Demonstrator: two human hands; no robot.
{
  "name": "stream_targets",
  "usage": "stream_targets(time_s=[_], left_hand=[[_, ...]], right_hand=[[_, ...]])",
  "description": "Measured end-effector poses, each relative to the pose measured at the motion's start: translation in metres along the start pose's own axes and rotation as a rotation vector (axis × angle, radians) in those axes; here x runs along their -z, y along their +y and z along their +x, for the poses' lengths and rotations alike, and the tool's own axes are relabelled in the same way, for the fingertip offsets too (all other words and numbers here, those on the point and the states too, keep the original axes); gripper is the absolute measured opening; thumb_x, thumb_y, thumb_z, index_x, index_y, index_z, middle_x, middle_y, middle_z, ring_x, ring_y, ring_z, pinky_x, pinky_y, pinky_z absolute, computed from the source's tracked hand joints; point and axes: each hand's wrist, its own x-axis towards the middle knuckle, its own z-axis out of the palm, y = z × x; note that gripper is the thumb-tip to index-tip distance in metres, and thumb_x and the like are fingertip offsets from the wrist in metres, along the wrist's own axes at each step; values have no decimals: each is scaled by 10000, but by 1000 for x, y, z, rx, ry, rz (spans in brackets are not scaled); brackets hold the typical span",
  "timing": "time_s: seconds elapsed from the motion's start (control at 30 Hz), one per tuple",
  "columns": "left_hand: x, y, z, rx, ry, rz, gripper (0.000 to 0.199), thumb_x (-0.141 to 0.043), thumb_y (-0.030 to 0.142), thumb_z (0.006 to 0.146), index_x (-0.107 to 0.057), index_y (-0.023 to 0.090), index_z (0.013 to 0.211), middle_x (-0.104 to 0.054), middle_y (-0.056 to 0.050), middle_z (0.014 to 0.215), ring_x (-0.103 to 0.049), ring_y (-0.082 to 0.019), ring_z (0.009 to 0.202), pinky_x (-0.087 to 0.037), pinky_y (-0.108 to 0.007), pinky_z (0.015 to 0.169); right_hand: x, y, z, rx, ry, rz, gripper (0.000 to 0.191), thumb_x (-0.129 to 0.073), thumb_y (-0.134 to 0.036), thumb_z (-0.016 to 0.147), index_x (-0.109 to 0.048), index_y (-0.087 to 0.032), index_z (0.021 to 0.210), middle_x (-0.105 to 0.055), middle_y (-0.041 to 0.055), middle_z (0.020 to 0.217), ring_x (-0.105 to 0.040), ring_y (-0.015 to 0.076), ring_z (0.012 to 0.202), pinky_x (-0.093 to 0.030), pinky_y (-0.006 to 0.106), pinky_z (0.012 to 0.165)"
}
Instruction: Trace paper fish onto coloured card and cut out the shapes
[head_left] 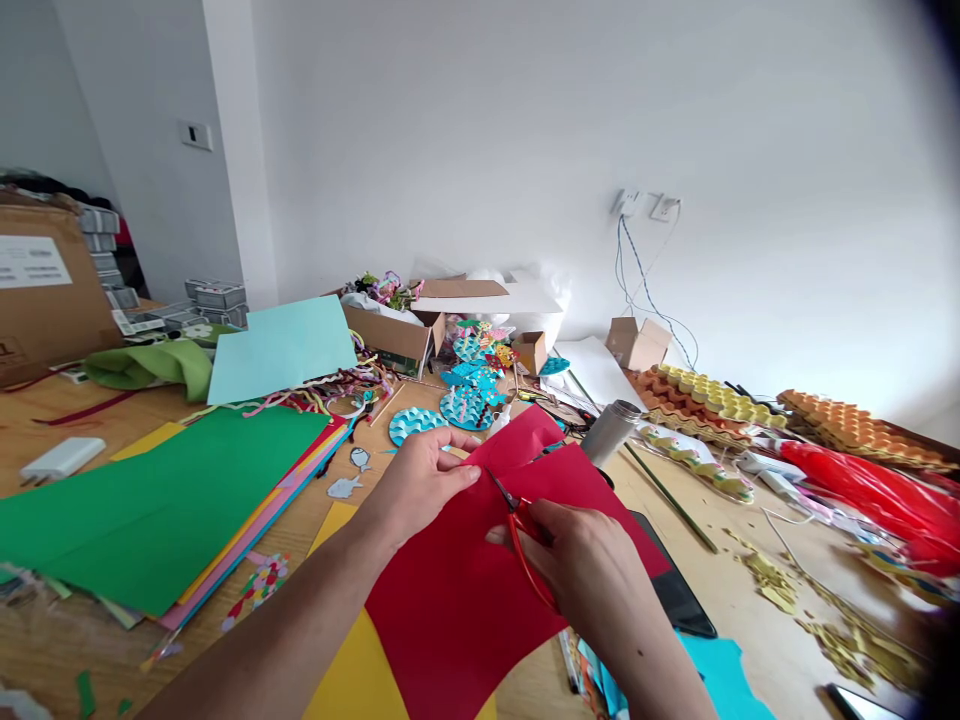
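Nearby, on the desk [739,565]: green paper [180,490] left, metal cylinder [611,432] beyond, yellow paper [352,665] and black tablet [684,592] partly beneath.
Red paper [465,590]: held between both arms, bright, split at its far side.
Counts: one scissors [517,545], two grey fish cutouts [360,459].
Left hand [424,480]: grip pinched on red paper.
Right hand [581,565]: grip closed around scissors.

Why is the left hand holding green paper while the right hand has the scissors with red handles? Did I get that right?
Not quite: the head view shows the left hand holding red paper, not green. The right hand does have the scissors with red handles.
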Motion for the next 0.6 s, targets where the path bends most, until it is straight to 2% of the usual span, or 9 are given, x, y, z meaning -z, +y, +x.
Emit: stream_targets(time_s=[0.23,0.47,0.6], left_hand=[[-1,-1,0,34,-39,-73,346,-722,354,689,-618,197,979,-726,-37,730,-655,-200,618,-456,-282,551],[-2,-5,1,-13,-83,-60,272,-673,286,744,-610,193,992,-744,-46,774,-676,-192,667,-470,-274,604],[-2,-8,1,-4,-93,-64,305,-686,326,740,-606,199,1006,-741,-48,773,-679,-205,665,-475,-286,594]], right_hand=[[1,0,0,-10,-19,5,484,-438,-570,905,-492,-200,598,-593,30,543,-512,141,486,-160,276,486],[2,-2,1,-19,-37,18,482,-439,-571,905,-482,-203,596,-571,17,529,-482,134,475,-157,275,485],[1,-2,0,-9,-14,28,483,-448,-562,904,-497,-201,587,-552,13,508,-467,130,460,-158,275,481]])
